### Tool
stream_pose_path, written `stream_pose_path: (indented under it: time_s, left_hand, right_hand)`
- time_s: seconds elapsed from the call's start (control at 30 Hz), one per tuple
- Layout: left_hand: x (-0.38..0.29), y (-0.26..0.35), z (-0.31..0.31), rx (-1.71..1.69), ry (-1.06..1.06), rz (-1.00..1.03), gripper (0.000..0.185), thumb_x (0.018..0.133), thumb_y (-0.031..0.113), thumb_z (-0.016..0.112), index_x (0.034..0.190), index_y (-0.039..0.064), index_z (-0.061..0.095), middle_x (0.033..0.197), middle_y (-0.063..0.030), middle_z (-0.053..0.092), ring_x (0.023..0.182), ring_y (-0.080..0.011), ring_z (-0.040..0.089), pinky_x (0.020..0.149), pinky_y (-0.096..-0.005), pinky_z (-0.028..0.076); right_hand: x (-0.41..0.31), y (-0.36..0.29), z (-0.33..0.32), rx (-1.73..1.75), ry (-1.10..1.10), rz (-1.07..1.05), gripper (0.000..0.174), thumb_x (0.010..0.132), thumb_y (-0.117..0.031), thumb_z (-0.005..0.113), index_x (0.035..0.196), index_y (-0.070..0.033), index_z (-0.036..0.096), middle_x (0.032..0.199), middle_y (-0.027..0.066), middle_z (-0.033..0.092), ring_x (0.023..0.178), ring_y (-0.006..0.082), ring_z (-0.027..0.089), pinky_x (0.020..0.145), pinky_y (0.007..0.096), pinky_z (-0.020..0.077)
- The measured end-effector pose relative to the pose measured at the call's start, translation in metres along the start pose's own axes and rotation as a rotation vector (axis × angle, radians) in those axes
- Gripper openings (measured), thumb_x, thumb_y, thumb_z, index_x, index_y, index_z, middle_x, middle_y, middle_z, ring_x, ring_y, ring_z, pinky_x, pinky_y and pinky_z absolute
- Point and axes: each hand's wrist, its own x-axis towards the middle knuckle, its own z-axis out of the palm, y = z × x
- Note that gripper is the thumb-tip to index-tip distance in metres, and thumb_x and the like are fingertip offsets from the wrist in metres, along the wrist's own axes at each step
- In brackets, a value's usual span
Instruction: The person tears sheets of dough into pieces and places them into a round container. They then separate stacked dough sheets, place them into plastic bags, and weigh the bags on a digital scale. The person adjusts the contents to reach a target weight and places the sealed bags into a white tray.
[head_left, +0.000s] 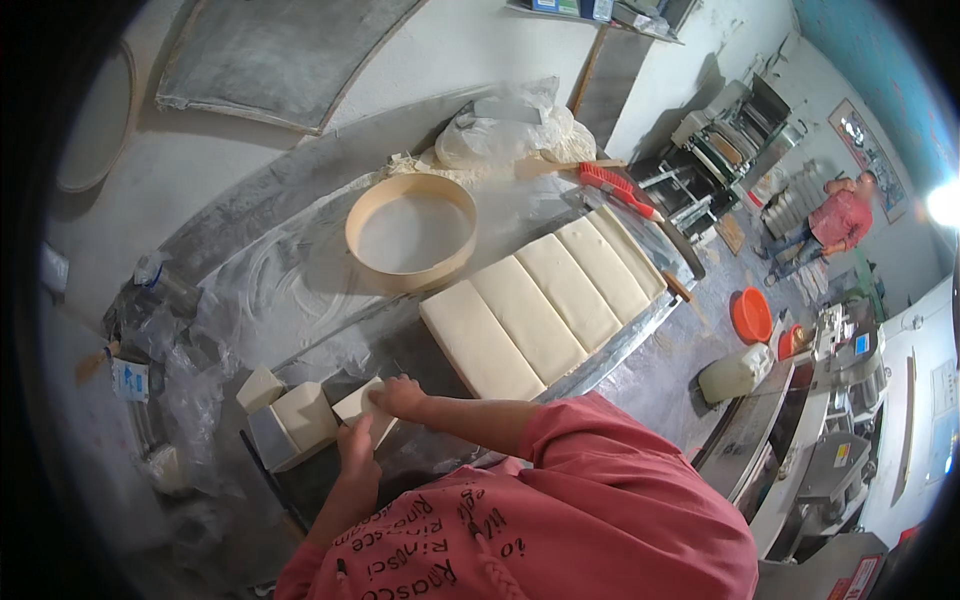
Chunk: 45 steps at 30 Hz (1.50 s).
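A pale block of what looks like dough (360, 403) is held between my left hand (358, 457), at its near left side, and my right hand (401, 397), at its right end. Just left of it, more cut pale blocks (304, 412) lie together, one of them beside a grey-looking face. A smaller piece (259, 388) sits behind these. To the right, a large slab (525, 307), divided into several wide strips, rests on the worktable. A long dark bar or blade (264, 469) lies left of my left hand.
A round wooden sieve (411, 274) stands on the floured table. Behind are a filled plastic bag (502, 135) and a red brush (615, 187). Crumpled plastic (195, 397) lies left. Machines, a jerrycan (735, 373) and an orange basin (751, 316) are right; a person (840, 217) stands farther off.
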Motion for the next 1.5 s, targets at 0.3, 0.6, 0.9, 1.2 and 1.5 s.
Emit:
stream_pose_path:
  time_s: [0.3,0.6,0.9,1.2,1.5]
  left_hand:
    - [0.021,0.014,-0.001,-0.033,-0.057,-0.157,0.052,0.075,0.038,0.063,0.106,-0.002,0.052,0.097,-0.0136,0.059,0.083,-0.0254,0.059,0.068,-0.0349,0.047]
    - [0.013,0.021,0.004,0.074,-0.154,-0.027,0.044,0.075,0.031,0.066,0.097,-0.003,0.048,0.092,-0.0116,0.054,0.080,-0.0187,0.056,0.064,-0.0313,0.046]
    - [0.021,0.031,-0.015,-0.130,-0.259,-0.375,0.043,0.078,0.028,0.063,0.107,0.000,0.049,0.093,-0.0098,0.056,0.079,-0.0170,0.058,0.061,-0.0300,0.047]
    - [0.009,0.059,0.026,0.248,-0.349,0.203,0.044,0.068,0.010,0.071,0.099,0.001,0.041,0.094,-0.0106,0.051,0.082,-0.0164,0.054,0.070,-0.0299,0.047]
    - [0.069,0.114,0.017,-0.049,-0.249,-0.054,0.042,0.072,0.014,0.065,0.107,-0.001,0.047,0.100,-0.0135,0.055,0.084,-0.0215,0.058,0.068,-0.0333,0.049]
  right_hand:
    - [-0.001,0.015,-0.001,0.088,0.058,-0.004,0.056,0.083,-0.048,0.043,0.095,0.004,0.060,0.099,0.0234,0.057,0.097,0.0359,0.053,0.083,0.0426,0.0415]
    - [-0.007,0.034,-0.004,0.407,-0.049,-0.011,0.053,0.083,-0.046,0.046,0.100,0.004,0.056,0.095,0.0240,0.057,0.088,0.0328,0.056,0.074,0.0382,0.0428]
    - [-0.023,0.007,-0.008,0.254,0.031,0.014,0.051,0.085,-0.046,0.044,0.105,0.000,0.052,0.100,0.0247,0.054,0.100,0.0400,0.046,0.085,0.0435,0.0372]
    - [-0.037,0.025,-0.049,1.692,-0.122,0.265,0.070,0.083,-0.062,0.035,0.117,-0.002,0.048,0.109,0.0102,0.055,0.099,0.0218,0.051,0.085,0.0325,0.0398]
    - [0.028,-0.024,-0.095,1.491,-0.364,0.105,0.053,0.085,-0.053,0.041,0.101,-0.005,0.055,0.096,0.0093,0.059,0.092,0.0223,0.055,0.073,0.0338,0.0469]
